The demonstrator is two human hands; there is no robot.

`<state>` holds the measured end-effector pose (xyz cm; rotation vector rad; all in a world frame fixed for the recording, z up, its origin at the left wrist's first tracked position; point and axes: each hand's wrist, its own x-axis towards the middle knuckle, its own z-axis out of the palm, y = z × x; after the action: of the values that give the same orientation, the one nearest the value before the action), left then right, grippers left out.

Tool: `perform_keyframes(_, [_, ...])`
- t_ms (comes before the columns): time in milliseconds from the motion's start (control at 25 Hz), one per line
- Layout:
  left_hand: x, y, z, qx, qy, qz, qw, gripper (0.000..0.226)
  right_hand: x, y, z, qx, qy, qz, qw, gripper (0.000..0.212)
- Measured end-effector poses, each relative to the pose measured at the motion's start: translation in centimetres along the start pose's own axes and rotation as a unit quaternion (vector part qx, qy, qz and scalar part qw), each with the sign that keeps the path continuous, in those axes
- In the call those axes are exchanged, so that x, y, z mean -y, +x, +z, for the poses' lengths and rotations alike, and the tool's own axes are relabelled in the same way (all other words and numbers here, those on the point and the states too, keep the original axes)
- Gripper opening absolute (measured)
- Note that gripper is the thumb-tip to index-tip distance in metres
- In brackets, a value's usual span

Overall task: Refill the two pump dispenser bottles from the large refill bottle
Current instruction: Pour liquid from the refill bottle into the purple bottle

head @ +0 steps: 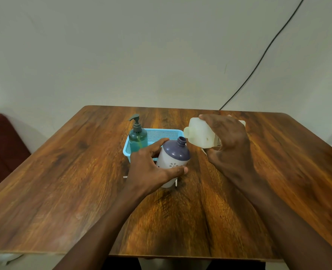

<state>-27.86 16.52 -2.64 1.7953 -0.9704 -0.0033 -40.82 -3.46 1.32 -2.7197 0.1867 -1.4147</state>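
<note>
My left hand (pixel 150 168) grips a white bottle with a purple shoulder (pixel 173 156) standing on the table, its pump off and its neck open. My right hand (pixel 226 139) holds the large translucent refill bottle (pixel 200 135) tipped on its side, its mouth just right of and slightly above the open neck. A teal pump dispenser bottle (pixel 138 138) with a dark pump stands in the blue basket (pixel 161 134) behind my left hand.
The wooden table (pixel 63 182) runs wide to the left and right of the bottles. A small white item (pixel 125 177) lies left of my left wrist. A black cable (pixel 258 63) hangs on the wall behind. A dark red seat (pixel 1 145) sits at far left.
</note>
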Motion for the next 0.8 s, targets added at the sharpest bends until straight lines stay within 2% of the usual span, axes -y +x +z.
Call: perform_keyframes(800, [-0.52,-0.31,-0.05,-0.001,-0.003,0.027,1.000,0.086,0.02,0.66,-0.50,0.021,-0.049,-0.045,0.998,0.079])
